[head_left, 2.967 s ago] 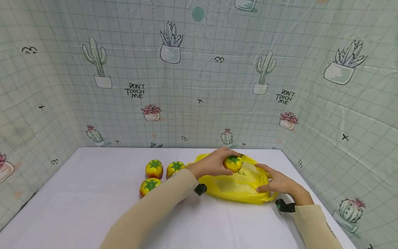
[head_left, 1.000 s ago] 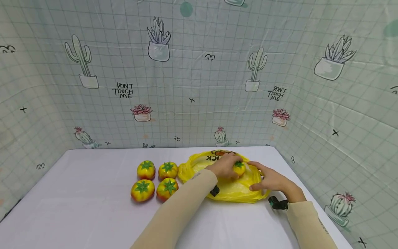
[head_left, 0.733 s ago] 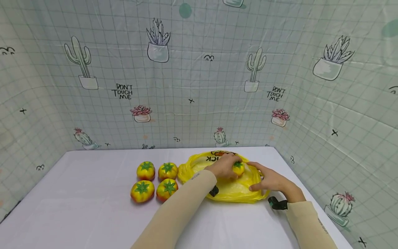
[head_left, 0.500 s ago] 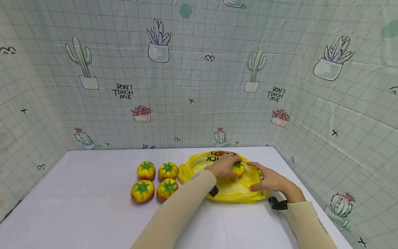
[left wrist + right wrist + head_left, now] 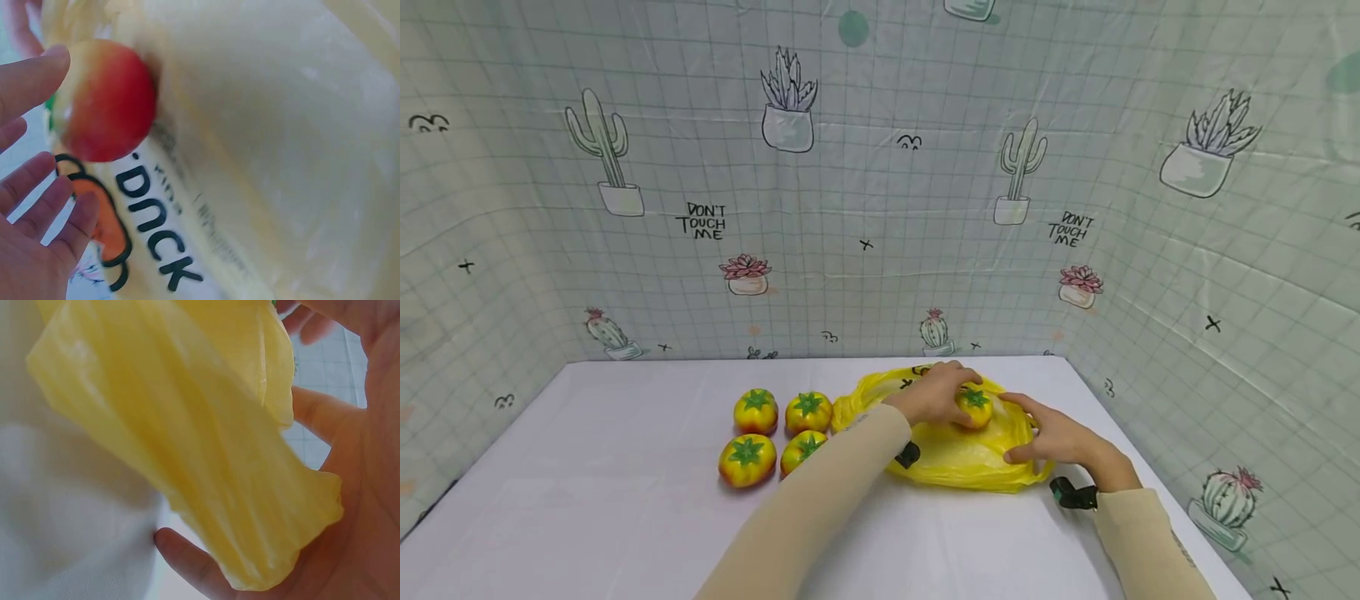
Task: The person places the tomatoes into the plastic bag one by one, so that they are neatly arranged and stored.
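Fruit is lying over the yellow bag, between the two hands; inside or on top, I can't tell. It's looking round, no long axis showing. It is sitting just off the right side of the left hand, the nearer one. Left fingers are standing loosely apart, not curling round it; thumb contact unclear. Right hand is resting at the bag's right edge, fingers well apart, plastic lying across the palm.
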The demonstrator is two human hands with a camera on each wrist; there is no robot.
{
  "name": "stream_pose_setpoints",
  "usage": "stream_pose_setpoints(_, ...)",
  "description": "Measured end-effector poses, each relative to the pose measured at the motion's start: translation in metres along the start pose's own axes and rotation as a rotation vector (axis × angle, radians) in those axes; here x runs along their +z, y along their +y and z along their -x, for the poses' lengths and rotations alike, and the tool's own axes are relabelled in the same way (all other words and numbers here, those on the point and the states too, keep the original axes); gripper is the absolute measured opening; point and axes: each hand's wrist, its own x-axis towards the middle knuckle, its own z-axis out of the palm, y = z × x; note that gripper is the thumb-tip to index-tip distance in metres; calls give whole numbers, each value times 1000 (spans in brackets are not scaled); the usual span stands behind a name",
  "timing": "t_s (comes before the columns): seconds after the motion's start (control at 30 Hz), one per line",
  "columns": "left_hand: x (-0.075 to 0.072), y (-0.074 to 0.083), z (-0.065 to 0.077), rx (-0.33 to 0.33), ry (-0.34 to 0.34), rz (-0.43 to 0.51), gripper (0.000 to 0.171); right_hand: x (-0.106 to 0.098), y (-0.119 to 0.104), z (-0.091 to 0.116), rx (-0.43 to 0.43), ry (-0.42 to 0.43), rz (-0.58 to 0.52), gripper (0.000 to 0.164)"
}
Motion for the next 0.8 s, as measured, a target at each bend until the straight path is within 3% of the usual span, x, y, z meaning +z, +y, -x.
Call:
stream_pose_setpoints(0.37, -28, 0, 27, 84, -11, -35, 60, 2, 0, -1, -6, 1, 4, 98)
stream_pose_setpoints(0.8, -35, -11, 89, 124, 0, -93, 59, 2, 1, 0, -23, 13, 23, 95)
